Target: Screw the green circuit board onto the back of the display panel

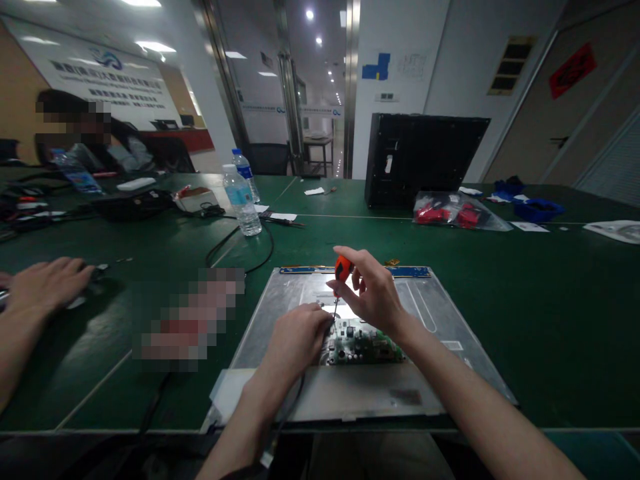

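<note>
Our right hand (pixel 375 290) is gripping the orange-and-black screwdriver (pixel 343 268) in the head view, its fingers closing around the handle while the shaft is pointing steeply down. We are bringing the tip to the upper-left part of the green circuit board (pixel 365 343), which is lying on the metal panel (pixel 273 307) in front of us, on the green counter (pixel 565 300). Our left hand (pixel 300 331) is resting over the board's left edge, fingers curling in beside the tip; we cannot tell whether it is pinching anything, as the fingertips are hidden. Judging by the upright tool, we are probably working a screw at that corner, though the screw itself is not showing clearly. The next move seems to be calling for a well-seated tip, a straight shaft and a steady turn, with our left hand bracing the board. Beyond the panel, water bottles (pixel 243 203) and a black monitor (pixel 425 160) are standing well apart from the work, and a co-worker's hand (pixel 50 287) is resting at the far left.
</note>
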Motion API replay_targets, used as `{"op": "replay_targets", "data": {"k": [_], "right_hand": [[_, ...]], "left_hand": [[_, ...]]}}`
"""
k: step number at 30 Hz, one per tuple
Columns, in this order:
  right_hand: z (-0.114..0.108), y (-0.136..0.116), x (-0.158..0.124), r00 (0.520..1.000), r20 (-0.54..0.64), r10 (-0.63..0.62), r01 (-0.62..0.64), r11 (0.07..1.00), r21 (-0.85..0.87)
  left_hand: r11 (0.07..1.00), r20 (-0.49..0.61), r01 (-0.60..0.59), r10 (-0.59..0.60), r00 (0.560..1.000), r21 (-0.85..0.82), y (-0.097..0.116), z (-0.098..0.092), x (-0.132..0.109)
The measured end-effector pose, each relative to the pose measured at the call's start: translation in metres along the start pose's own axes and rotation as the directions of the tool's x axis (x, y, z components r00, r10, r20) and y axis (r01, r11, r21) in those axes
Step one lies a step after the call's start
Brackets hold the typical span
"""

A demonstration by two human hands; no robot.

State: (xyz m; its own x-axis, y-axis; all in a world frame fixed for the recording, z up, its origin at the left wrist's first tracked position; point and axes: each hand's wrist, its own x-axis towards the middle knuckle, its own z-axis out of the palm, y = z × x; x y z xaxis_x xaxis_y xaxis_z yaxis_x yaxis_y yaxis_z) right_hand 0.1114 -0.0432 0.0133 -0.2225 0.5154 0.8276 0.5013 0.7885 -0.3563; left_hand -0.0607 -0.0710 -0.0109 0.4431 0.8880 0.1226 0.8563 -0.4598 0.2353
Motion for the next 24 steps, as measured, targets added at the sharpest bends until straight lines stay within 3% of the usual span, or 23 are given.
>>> {"op": "replay_targets", "data": {"k": [5, 12, 18, 24], "right_hand": [[0.0006, 0.0003, -0.0029, 0.997, 0.066, 0.034, -0.04, 0.995, 0.089], [0.0001, 0.0002, -0.0005, 1.0, 0.003, 0.006, -0.006, 1.0, 0.003], [-0.0011, -0.001, -0.0018, 0.997, 0.079, 0.018, -0.024, 0.997, 0.073], [0.0007, 0.0005, -0.0013, 1.0, 0.025, 0.002, -0.003, 1.0, 0.026]], "left_hand": [[1.0, 0.031, 0.016, -0.016, 0.999, -0.002, 0.0019, -0.0028, 0.0001], [1.0, 0.023, 0.008, -0.007, 1.0, -0.015, 0.0009, -0.0016, 0.0003], [1.0, 0.04, 0.004, -0.004, 0.999, 0.0, 0.0001, -0.001, 0.0005], [1.0, 0.043, 0.0, 0.0, 0.999, 0.005, 0.0007, -0.0038, 0.0001]]}}
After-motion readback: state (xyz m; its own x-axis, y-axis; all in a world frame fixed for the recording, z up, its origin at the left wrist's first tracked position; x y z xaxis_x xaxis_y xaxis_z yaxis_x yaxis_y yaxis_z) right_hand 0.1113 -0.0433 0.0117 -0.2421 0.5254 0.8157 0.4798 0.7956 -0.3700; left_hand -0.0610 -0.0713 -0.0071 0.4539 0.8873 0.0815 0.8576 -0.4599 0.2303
